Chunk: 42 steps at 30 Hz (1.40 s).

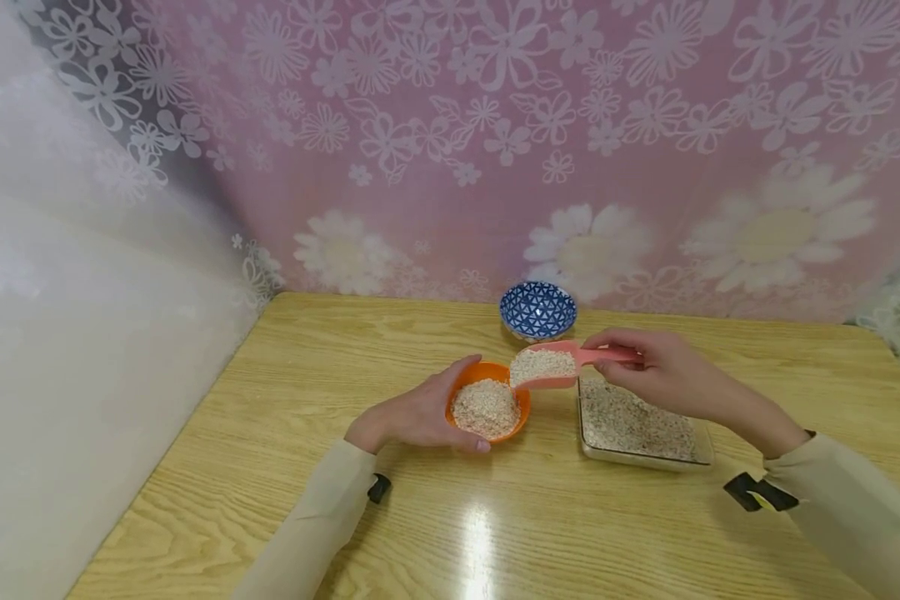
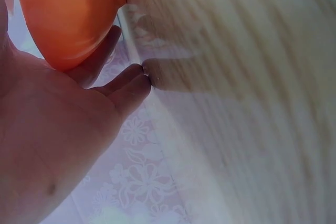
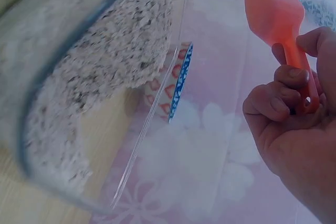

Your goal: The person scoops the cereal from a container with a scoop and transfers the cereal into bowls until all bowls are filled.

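In the head view, my right hand point(image 1: 662, 367) grips the handle of a pink scoop point(image 1: 543, 385), its fingers curled round it in the right wrist view. Pale grain flakes point(image 1: 543, 364) fill the scoop, whose front edge overlaps the right rim of an orange bowl point(image 1: 523, 410). A mound of similar flakes point(image 1: 486, 408) lies in that bowl. My left hand point(image 1: 429, 410) holds the bowl from its left side, thumb at the near rim and fingers round the far side. Two fingertips point(image 2: 140, 77) come down at the tabletop in the left wrist view.
A clear rectangular container point(image 1: 648, 460) with speckled grain point(image 1: 637, 421) stands right of the bowl, below my right forearm. Behind the scoop sits a blue-and-white patterned bowl point(image 1: 537, 311). A pink floral curtain point(image 1: 450, 167) hangs along the back edge of the wooden table point(image 1: 315, 367).
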Each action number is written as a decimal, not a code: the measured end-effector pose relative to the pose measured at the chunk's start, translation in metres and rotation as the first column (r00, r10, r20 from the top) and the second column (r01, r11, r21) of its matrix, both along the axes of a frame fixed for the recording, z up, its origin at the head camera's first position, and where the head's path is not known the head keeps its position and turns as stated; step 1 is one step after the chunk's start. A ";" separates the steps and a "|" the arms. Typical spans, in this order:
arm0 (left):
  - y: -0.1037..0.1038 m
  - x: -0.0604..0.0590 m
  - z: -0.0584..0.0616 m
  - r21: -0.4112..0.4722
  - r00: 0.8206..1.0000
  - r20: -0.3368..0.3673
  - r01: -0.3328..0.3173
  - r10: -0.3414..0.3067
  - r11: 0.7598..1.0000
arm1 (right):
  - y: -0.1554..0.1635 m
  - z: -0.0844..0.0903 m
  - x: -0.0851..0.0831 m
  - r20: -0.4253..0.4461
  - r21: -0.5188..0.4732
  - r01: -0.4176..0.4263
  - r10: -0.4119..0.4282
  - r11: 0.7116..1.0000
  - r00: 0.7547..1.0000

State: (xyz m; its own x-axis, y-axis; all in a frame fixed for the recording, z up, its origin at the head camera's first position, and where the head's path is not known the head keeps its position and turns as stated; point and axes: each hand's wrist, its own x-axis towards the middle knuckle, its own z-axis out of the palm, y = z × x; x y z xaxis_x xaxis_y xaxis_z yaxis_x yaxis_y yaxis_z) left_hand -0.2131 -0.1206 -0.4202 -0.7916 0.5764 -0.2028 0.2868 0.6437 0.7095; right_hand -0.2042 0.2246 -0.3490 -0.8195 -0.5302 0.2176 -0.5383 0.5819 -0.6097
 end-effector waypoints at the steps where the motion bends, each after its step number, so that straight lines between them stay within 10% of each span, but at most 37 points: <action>1: 0.000 0.000 0.000 0.003 1.000 0.003 0.000 0.000 1.000 | -0.004 0.001 -0.002 0.004 0.008 -0.016 0.016 1.000 1.000; 16: 0.001 0.000 0.001 -0.008 1.000 0.012 0.004 -0.004 1.000 | -0.058 0.026 -0.017 -0.146 0.277 -0.170 0.216 0.946 0.965; 33: 0.001 0.002 0.001 -0.013 1.000 0.028 -0.002 0.003 1.000 | -0.087 0.040 -0.014 -0.025 0.421 -0.255 0.292 0.871 0.956; 42: 0.000 0.000 0.000 -0.005 1.000 0.016 -0.003 0.003 1.000 | -0.085 0.055 -0.004 -0.227 0.476 -0.185 0.324 0.860 0.918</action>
State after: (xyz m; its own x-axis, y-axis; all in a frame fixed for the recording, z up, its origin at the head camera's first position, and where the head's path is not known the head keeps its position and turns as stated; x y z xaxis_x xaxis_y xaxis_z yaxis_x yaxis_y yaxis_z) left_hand -0.2127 -0.1208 -0.4199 -0.7900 0.5730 -0.2180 0.2736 0.6477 0.7111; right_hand -0.2079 0.1400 -0.2936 -0.5785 -0.8070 0.1186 -0.8152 0.5670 -0.1185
